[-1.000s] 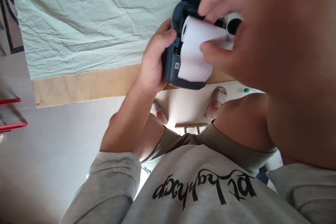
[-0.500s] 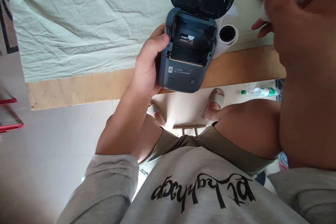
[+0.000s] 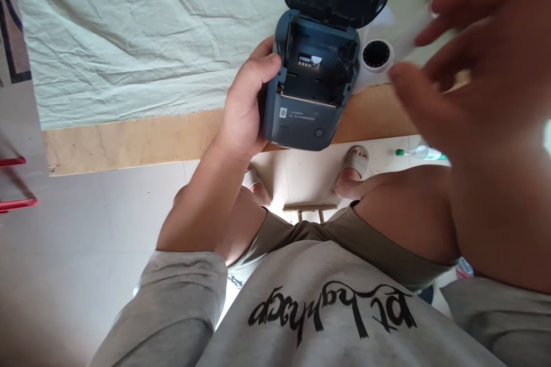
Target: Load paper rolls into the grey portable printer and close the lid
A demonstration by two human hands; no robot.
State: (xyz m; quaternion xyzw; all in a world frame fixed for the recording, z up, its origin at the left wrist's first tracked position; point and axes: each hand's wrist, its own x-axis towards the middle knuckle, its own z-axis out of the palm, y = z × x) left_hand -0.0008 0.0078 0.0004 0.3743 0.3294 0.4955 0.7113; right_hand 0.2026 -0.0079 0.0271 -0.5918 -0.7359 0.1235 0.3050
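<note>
The left hand (image 3: 246,109) grips a dark blue printer (image 3: 307,92) at the desk (image 3: 129,140) edge, lid raised. A paper roll (image 3: 376,56) lies just beside it. The blurred right hand (image 3: 465,86) hovers, fingers spread.

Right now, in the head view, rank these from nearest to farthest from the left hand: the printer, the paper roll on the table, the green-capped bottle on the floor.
1. Printer: gripped by the left hand along its left side, lid open.
2. Paper roll: on the table just right of the printer.
3. Green-capped bottle: on the floor, far right, past the table edge.
</note>
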